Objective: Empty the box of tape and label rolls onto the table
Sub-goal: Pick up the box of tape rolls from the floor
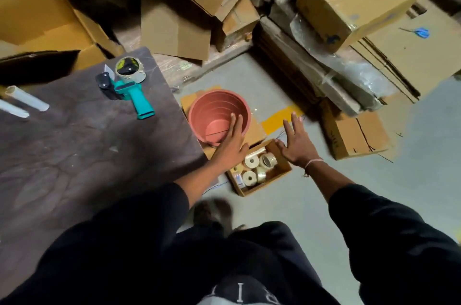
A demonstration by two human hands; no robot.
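Note:
A small open cardboard box (279, 169) sits on the grey floor just right of the dark table (82, 150). Inside it lie several white label rolls (251, 161) and clear tape rolls (268, 160). My left hand (232, 145) hovers over the box's left side, fingers spread, holding nothing. My right hand (298, 141) hovers above the box's far right corner, fingers also apart and empty. Both arms wear black sleeves.
A terracotta plastic pot (219, 115) stands on the floor beyond the box. On the table lie a teal tape dispenser (129, 85) and white tubes (25, 100). Stacked cartons (354, 0) and a small closed box (354, 135) crowd the back and right.

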